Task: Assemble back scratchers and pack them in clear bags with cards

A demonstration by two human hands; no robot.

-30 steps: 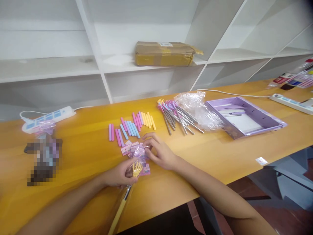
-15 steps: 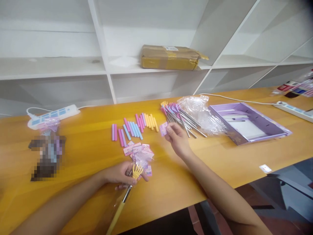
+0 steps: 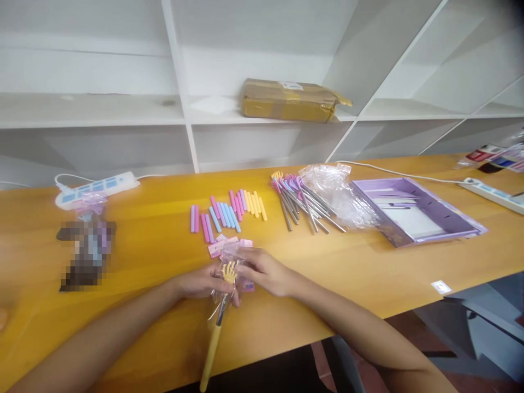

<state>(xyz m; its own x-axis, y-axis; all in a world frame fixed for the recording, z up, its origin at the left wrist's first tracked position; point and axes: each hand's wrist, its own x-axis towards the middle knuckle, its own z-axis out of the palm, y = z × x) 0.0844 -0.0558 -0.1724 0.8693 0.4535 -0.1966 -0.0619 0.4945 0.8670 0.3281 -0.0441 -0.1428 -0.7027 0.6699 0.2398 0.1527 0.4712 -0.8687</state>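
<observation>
My left hand [image 3: 207, 281] is closed around a back scratcher [image 3: 228, 273] and the clear plastic bag [image 3: 215, 311] about it. The scratcher has a yellow hand-shaped head, a metal shaft and a yellow handle [image 3: 210, 355] pointing down toward me. Beside the head, my right hand [image 3: 264, 270] has its fingers bent in at the bag's upper end; what they pinch is hidden. Just beyond both hands lies a pile of pink printed cards [image 3: 219, 248] with clear bags, partly covered by my right hand.
Pink, purple, blue and yellow handle sleeves [image 3: 225, 215] lie in rows. Further right are metal-shafted back scratchers [image 3: 305, 202], clear bags [image 3: 339, 196] and a purple tray [image 3: 442, 215]. Power strips [image 3: 98, 190] sit at both sides; a taped carton [image 3: 289, 101] rests on the shelf.
My right hand has moved left and toward me, from near the scratcher heap to the bag in my left hand. The small printed card it held is now out of sight.
</observation>
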